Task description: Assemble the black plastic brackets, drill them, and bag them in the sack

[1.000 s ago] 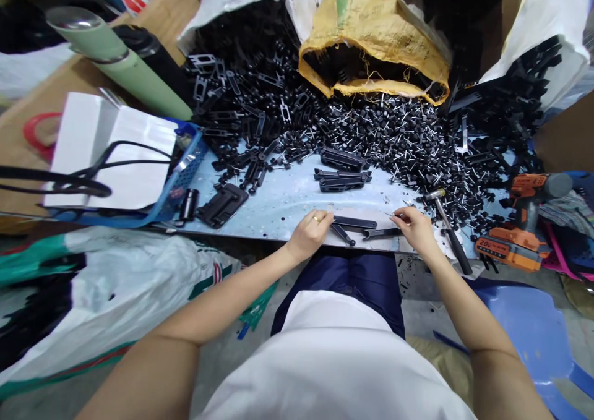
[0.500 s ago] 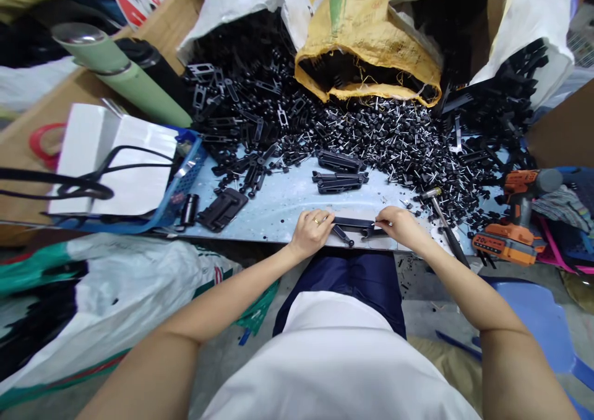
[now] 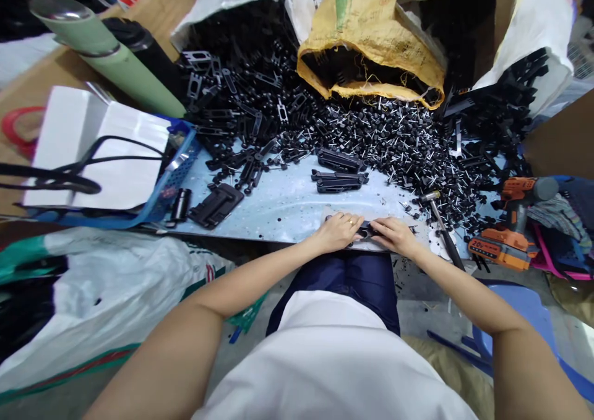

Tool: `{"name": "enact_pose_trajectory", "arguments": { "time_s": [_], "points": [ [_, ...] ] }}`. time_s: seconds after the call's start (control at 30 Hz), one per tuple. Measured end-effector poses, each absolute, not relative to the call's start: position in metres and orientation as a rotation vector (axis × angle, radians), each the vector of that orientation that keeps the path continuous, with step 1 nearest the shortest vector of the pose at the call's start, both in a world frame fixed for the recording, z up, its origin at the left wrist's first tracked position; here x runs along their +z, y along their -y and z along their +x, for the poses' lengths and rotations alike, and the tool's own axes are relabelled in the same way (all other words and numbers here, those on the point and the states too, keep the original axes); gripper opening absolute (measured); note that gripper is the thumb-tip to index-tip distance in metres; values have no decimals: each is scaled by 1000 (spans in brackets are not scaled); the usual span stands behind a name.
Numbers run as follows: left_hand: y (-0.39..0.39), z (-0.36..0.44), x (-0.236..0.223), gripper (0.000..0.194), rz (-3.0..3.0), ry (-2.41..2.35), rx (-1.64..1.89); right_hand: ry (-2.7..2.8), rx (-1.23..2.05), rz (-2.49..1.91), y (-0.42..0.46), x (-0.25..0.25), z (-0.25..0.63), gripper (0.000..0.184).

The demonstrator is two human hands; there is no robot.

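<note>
At the table's front edge, my left hand (image 3: 342,231) and my right hand (image 3: 392,233) are close together over a black plastic bracket (image 3: 365,229). Both hands have their fingers closed on it, and they cover most of its length. Only its middle and its far ends show. Beyond my hands, two folded black plastic brackets (image 3: 340,182) lie one behind the other on the pale blue tabletop (image 3: 288,203). To the right of my right hand rests a hammer (image 3: 443,225) with a dark handle.
A heap of small black-headed pins (image 3: 394,135) spreads under a yellow sack (image 3: 371,36). Loose black parts (image 3: 245,104) pile up at the back left. An orange cordless drill (image 3: 505,222) stands at right. A blue basket (image 3: 179,182) and a black block (image 3: 216,205) are at left.
My hands have come closer together, the left moving right, both now over the bracket instead of at its two ends. The view has shifted slightly.
</note>
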State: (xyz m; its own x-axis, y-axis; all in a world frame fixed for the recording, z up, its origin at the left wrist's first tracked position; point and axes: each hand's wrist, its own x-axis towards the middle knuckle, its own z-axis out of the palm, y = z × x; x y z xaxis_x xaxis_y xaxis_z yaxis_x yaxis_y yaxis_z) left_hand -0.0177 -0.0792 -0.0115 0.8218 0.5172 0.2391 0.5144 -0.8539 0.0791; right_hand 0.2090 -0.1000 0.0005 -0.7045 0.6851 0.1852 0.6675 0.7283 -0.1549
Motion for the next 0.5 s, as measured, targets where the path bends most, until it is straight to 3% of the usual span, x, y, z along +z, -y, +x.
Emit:
{"name": "enact_pose_trajectory", "arguments": {
  "time_s": [0.13,0.23,0.4,0.5],
  "points": [
    [67,-13,-7,47,2929,-998,327,2726,-55,-1254,92,6,221,57],
    [67,-19,9,55,2802,-1017,514,2636,22,-1196,94,34,216,63],
    [106,-35,59,61,2348,-552,1090,2297,745,-641,124,89,182,55],
    [132,-33,75,59,2080,-467,1228,1963,1083,-523,145,83,152,52]
  ]
}}
